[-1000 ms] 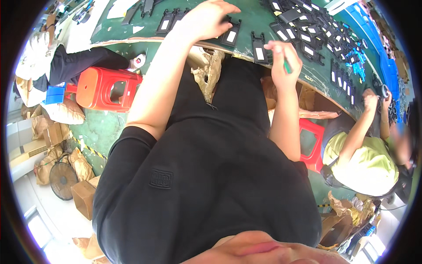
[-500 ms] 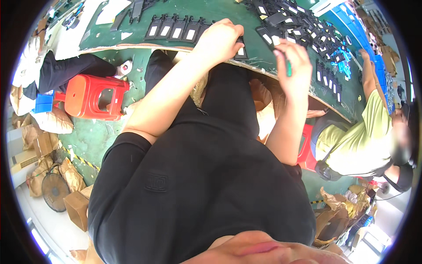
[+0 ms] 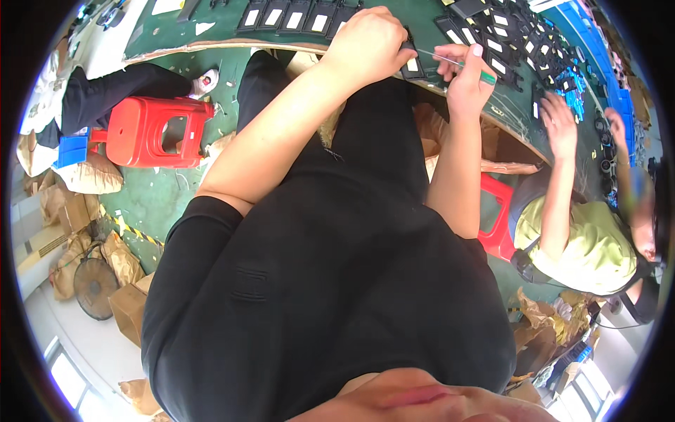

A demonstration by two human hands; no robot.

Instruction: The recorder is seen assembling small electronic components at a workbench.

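Note:
My left hand (image 3: 369,46) is closed over the near edge of the green table, its fingers curled on a black plastic part (image 3: 413,68) with a white label. Much of that part is hidden under the hand. In my right hand (image 3: 464,81) is a thin tool with a green handle (image 3: 487,77), which looks like a small screwdriver. Its slim metal shaft points left toward the black part; whether the tip touches it I cannot tell. A row of similar labelled black parts (image 3: 295,19) lies left of my left hand.
Many black parts (image 3: 500,32) are heaped right of my hands, with blue pieces (image 3: 573,102) beyond. A co-worker's hand (image 3: 559,123) reaches to the table at right. Red stools (image 3: 133,133) stand below the table edge (image 3: 232,46).
My right hand has turned the green-handled tool so its shaft points left toward my left hand. The co-worker's hand has come over the parts at right. The whole view has shifted slightly.

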